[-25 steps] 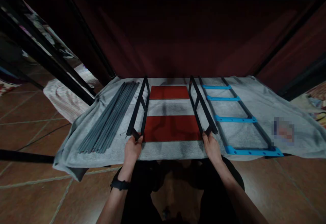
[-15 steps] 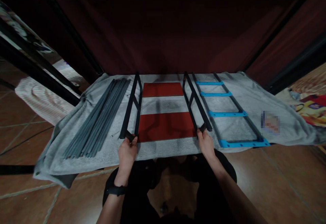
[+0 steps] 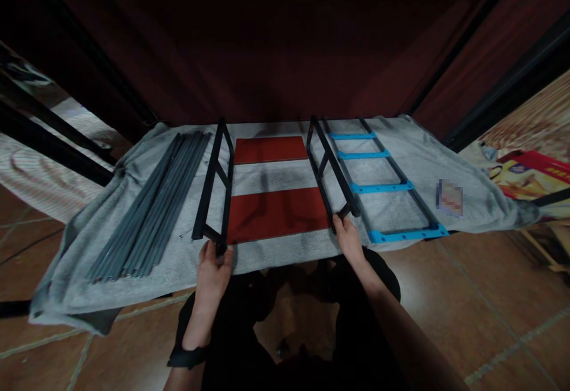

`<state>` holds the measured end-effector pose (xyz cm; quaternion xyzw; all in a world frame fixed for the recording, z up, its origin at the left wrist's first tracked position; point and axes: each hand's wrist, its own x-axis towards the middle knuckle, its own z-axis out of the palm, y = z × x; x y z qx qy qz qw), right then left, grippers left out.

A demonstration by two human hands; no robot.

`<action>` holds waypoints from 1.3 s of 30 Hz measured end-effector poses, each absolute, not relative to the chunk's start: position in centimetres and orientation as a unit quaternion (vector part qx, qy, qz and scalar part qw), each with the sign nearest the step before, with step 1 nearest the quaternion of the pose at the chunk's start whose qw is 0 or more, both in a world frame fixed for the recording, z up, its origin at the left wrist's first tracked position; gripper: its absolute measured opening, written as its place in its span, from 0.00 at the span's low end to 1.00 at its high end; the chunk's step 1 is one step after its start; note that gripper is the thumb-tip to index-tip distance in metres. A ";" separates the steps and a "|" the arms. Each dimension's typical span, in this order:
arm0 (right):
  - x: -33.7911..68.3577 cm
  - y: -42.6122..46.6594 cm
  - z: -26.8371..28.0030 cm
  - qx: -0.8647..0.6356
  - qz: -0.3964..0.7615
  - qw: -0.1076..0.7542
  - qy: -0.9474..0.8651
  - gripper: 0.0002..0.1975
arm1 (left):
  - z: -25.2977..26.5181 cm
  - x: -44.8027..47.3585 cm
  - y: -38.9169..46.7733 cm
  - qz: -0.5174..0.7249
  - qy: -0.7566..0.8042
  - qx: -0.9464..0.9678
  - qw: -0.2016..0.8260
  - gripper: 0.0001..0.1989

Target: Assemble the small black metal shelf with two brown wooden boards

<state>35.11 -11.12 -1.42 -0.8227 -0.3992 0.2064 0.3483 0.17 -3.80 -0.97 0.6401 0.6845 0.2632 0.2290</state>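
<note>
Two black metal side frames stand on a grey blanket, one on either side of two red boards. My left hand point(image 3: 214, 278) is at the near end of the left black metal frame point(image 3: 206, 195), thumb and fingers on both sides of its lower corner. Closed on the near end of the right black metal frame point(image 3: 336, 168) is my right hand point(image 3: 348, 239). Between the frames, the larger red board point(image 3: 278, 213) lies nearer me and the smaller red board point(image 3: 270, 149) farther back, both flat.
A bundle of grey tubes point(image 3: 149, 213) lies to the left on the blanket point(image 3: 271, 256). At right is a ladder-like rack with blue crosspieces point(image 3: 380, 188), then a small blurred item point(image 3: 450, 197). A dark red panel point(image 3: 267, 70) rises behind. Black posts stand at both sides.
The whole view has shifted, so the things appear farther left. My left hand's fingers have moved apart slightly around the frame's corner. My right hand keeps hold of its frame.
</note>
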 end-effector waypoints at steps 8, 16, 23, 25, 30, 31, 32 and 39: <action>35.9 -11.2 -1.4 -0.808 0.235 0.360 -0.403 0.27 | 1.6 4.0 -7.7 0.294 0.594 0.707 0.246 0.17; 36.5 -11.2 -1.9 -0.780 0.286 0.400 -0.387 0.26 | -0.2 14.2 -2.2 0.315 0.427 0.798 0.285 0.15; 36.6 -11.4 -2.1 -0.778 0.277 0.403 -0.395 0.26 | -0.8 17.4 3.7 0.181 0.496 0.838 0.135 0.21; 36.5 -11.5 -2.1 -0.774 0.271 0.410 -0.400 0.26 | -0.5 17.8 4.9 0.127 0.504 0.847 0.110 0.21; 36.3 -11.7 -1.9 -0.768 0.274 0.405 -0.413 0.25 | -0.3 18.5 6.0 0.084 0.477 0.872 0.075 0.18; 36.3 -11.7 -1.8 -0.770 0.272 0.401 -0.415 0.25 | -0.4 18.5 6.3 0.085 0.479 0.871 0.065 0.18; 36.3 -11.7 -1.7 -0.772 0.268 0.397 -0.417 0.25 | -0.5 18.4 6.5 0.082 0.483 0.870 0.057 0.19; 36.2 -11.6 -1.2 -0.780 0.253 0.375 -0.433 0.24 | -0.5 18.1 10.4 0.009 0.473 0.879 0.061 0.20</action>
